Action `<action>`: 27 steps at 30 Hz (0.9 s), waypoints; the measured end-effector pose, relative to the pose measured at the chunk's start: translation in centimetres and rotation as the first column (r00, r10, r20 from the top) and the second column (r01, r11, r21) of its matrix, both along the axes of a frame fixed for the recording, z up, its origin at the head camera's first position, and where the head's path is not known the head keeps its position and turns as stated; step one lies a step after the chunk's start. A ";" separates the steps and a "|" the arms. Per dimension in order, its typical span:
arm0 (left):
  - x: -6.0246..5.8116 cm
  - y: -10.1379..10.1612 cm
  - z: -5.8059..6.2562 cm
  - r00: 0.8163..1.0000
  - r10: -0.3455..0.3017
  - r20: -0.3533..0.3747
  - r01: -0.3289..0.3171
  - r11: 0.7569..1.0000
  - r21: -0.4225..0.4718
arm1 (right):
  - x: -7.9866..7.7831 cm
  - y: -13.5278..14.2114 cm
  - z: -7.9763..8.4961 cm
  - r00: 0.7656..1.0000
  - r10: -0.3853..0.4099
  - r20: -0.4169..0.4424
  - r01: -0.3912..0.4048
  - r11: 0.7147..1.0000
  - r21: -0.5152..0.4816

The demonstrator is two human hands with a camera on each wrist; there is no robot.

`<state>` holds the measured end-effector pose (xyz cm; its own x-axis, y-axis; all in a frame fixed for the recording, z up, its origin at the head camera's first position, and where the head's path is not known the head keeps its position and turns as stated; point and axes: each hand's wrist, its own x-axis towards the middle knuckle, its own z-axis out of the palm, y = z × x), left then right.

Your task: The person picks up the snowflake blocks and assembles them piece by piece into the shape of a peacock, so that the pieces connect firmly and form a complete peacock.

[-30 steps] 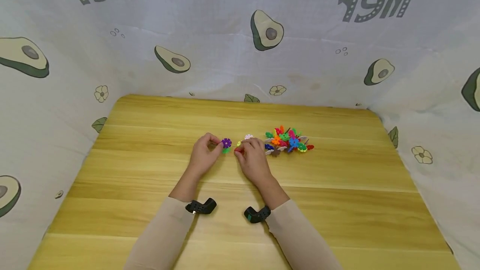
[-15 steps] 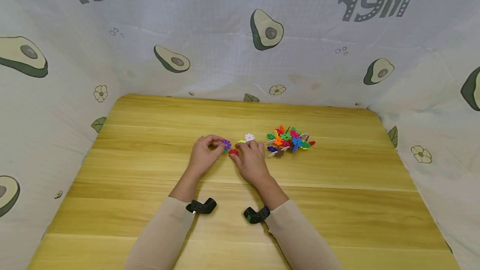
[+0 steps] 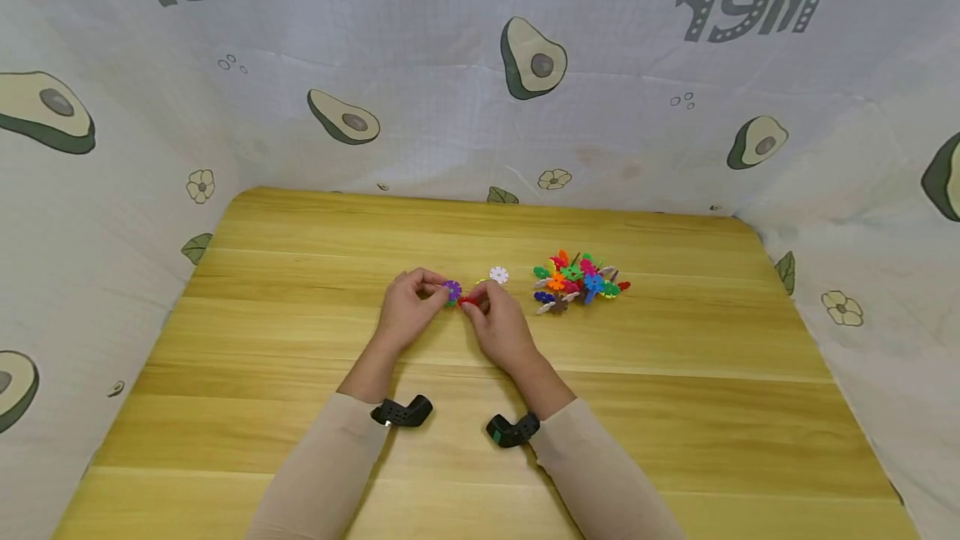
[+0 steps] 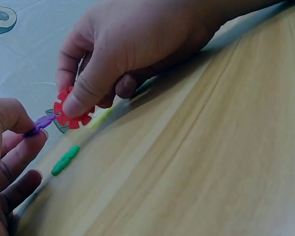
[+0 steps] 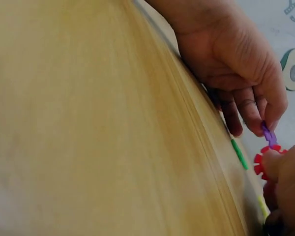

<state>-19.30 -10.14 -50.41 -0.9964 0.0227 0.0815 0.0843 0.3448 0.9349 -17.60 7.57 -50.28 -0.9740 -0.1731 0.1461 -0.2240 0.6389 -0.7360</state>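
Observation:
My left hand [image 3: 408, 307] pinches a purple snowflake disc [image 4: 39, 125] between thumb and fingertips. Opposite it, my right hand [image 3: 502, 327] pinches a red snowflake disc [image 4: 74, 122], its thumb covering part of the face. In both wrist views the rims of the two discs meet, held above the table; whether their slots are interlocked I cannot tell. Below them a green disc [image 4: 65, 161] lies on the wood. A yellow disc [image 4: 101, 118] shows partly under my right hand. Beyond that hand lies a white disc [image 3: 498, 274].
To the right, a pile of multicoloured snowflake discs [image 3: 583, 282] sits on the wooden table [image 3: 675, 423]. Behind the table and along its sides hangs a pale cloth [image 3: 442, 132] printed with avocados.
My right hand has shifted slightly left, bringing the red disc up to the purple one. The red disc, face-up half a second ago, now appears nearly edge-on in the head view. My left hand barely moves.

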 end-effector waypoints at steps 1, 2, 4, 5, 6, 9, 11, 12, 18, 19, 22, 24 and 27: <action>0.0 0.0 0.1 1.000 0.003 0.013 -0.003 1.000 0.016 | 0.0 0.0 0.0 1.000 -0.012 0.006 0.012 0.999 -0.049; 0.0 0.0 0.1 1.000 0.007 0.029 -0.008 0.999 0.031 | 0.0 0.1 0.0 1.000 -0.021 0.010 0.022 0.996 -0.091; 0.1 -0.1 0.2 0.999 0.011 0.053 -0.014 0.998 0.058 | 0.0 0.1 -0.1 1.000 -0.028 0.001 0.028 0.991 -0.132; 0.1 -0.1 0.3 0.998 0.008 0.060 -0.012 0.997 0.071 | 0.0 0.1 -0.1 1.000 -0.027 -0.010 0.025 0.991 -0.135; 0.1 -0.1 0.4 0.998 0.005 0.057 -0.009 0.998 0.070 | 0.0 0.1 -0.1 0.999 -0.023 -0.028 0.019 0.991 -0.131; 0.0 -0.2 0.3 1.000 -0.018 0.021 0.017 0.998 0.063 | -0.1 0.1 -0.2 0.994 -0.006 -0.113 0.000 0.999 -0.051; -0.1 -0.2 0.3 0.999 -0.035 -0.009 0.036 0.998 0.057 | -0.1 0.1 -0.2 0.982 0.019 -0.188 -0.012 0.999 0.040; -0.2 -0.3 0.2 0.999 -0.042 -0.023 0.043 0.998 0.051 | -0.1 0.0 -0.2 0.975 0.031 -0.220 -0.014 0.997 0.077; 0.0 -0.2 0.2 0.999 -0.029 -0.021 0.031 0.995 0.090 | 0.0 0.1 0.0 0.960 0.039 -0.278 -0.012 0.995 0.099; 0.0 -0.2 0.1 1.000 -0.004 -0.016 0.006 0.994 0.108 | 0.0 0.1 0.1 0.961 0.030 -0.274 -0.004 0.996 0.094; 0.1 0.0 0.2 0.994 0.111 0.004 -0.109 0.968 0.225 | -0.2 0.2 0.0 0.968 0.004 -0.252 0.039 0.986 0.165; 0.0 0.1 0.2 0.984 0.174 0.023 -0.172 0.923 0.343 | -0.3 0.3 -0.1 0.971 0.002 -0.237 0.058 0.967 0.248; -0.1 0.2 0.2 0.979 0.195 0.060 -0.198 0.839 0.507 | -0.5 0.3 -0.3 0.975 0.019 -0.222 0.055 0.944 0.325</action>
<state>-19.35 -9.95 -50.17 -0.9761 -0.2163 0.0217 0.0595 -0.1695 0.9837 -18.06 7.89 -50.61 -0.9275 -0.2305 0.2945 -0.3420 0.8412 -0.4187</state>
